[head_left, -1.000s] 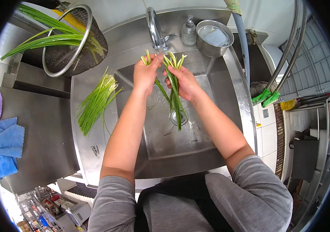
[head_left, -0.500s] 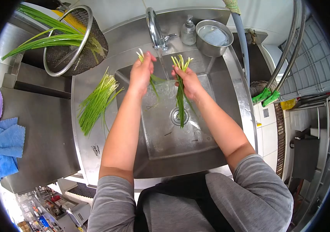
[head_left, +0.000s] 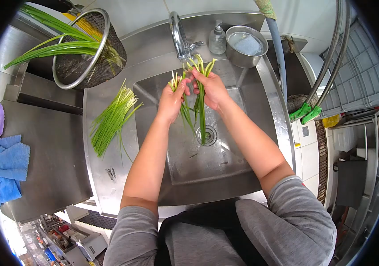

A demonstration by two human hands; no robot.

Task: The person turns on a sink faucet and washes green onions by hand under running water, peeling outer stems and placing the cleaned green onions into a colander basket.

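My left hand (head_left: 172,97) is closed around a few chives (head_left: 185,111), their pale root ends poking up above the fingers. Close beside it, nearly touching, my right hand (head_left: 211,91) grips a fuller bunch of chives (head_left: 202,124), with white ends up and green leaves hanging towards the drain. Both hands are over the steel sink (head_left: 216,173), just in front of the faucet (head_left: 179,37). A larger pile of chives (head_left: 114,122) lies on the ledge to the left of the basin.
A mesh basket (head_left: 114,66) holding long green leaves (head_left: 65,48) is tilted at the back left. Behind the basin stand a soap bottle (head_left: 217,40) and a metal pot (head_left: 247,60) with water and a pale block. Blue cloths (head_left: 7,157) lie on the left counter.
My left hand has moved right and slightly down, now meeting the right hand. My right hand has shifted slightly up and left with its bunch.
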